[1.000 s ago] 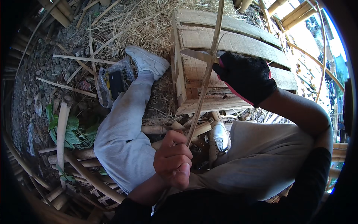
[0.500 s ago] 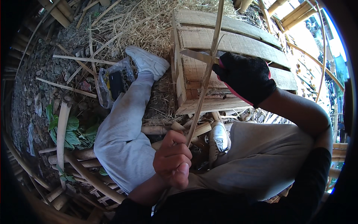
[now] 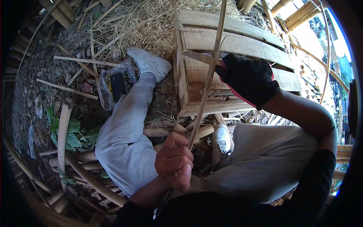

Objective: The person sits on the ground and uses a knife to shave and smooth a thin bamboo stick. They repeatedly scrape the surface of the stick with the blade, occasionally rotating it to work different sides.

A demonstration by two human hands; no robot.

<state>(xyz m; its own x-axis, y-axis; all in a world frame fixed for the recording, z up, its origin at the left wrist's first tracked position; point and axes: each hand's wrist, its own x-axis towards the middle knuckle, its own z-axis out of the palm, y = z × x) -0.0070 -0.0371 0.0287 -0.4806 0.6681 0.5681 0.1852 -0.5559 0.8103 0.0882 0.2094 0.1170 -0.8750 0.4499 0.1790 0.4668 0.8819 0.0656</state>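
My bare left hand is closed in a fist round the lower part of a long, thin bamboo strip. The strip slants up and away from it, past the top edge of the view. Farther up, my right hand, in a black glove with pink edging, is closed round a knife. Its flat metal blade lies across the strip and sticks out to the left. Most of the handle is hidden in the glove. A thin curled shaving stands off the strip just above the blade.
A slatted wooden crate stands ahead, under my right hand. Left of my shoe, a clear plastic bag lies with a dark phone-like object. Bamboo poles lie at lower left, by green leaves. Straw covers ground beyond.
Almost nothing differs. Both hands keep their hold, and the left hand has shifted very slightly; the blade stays against the strip at about the same spot.
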